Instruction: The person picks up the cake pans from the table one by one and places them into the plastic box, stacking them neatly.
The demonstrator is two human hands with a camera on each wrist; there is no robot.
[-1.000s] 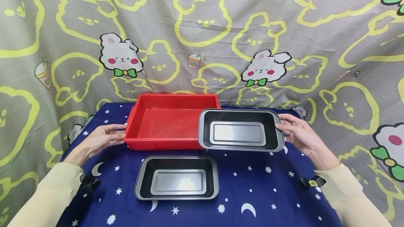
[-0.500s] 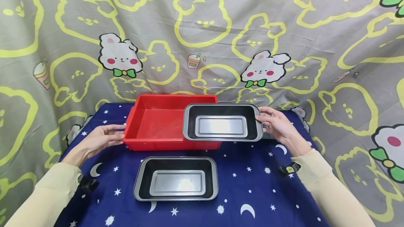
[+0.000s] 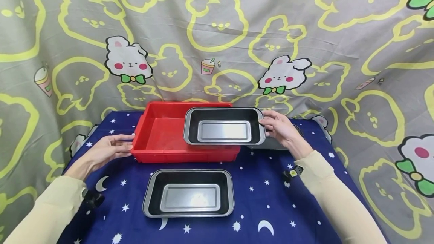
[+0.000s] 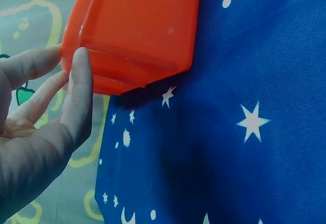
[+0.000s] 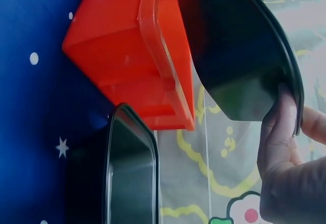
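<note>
A dark loaf pan [image 3: 223, 114], its flat bottom shiny in the head view, hangs over the right part of a red plastic bin [image 3: 162, 134]. My right hand [image 3: 279, 127] grips the pan by its right end, thumb [image 5: 279, 127] on the inside and fingers behind the rim. My left hand [image 3: 105, 151] holds the bin's left end, with the thumb [image 4: 80, 81] on the near side and fingertips at the edge of the rim. The part of the bin beneath the held pan is hidden.
Another loaf pan [image 3: 190, 193] lies on the blue star-patterned cloth [image 3: 268, 202] in front of the bin. A third pan [image 5: 132, 183] sits right of the bin, mostly covered by my right hand in the head view. A patterned curtain [image 3: 230, 85] hangs behind.
My right hand has carried the loaf pan leftward and slightly away from me, farther over the red bin, uncovering part of the pan at the right. My left hand stays at the bin.
</note>
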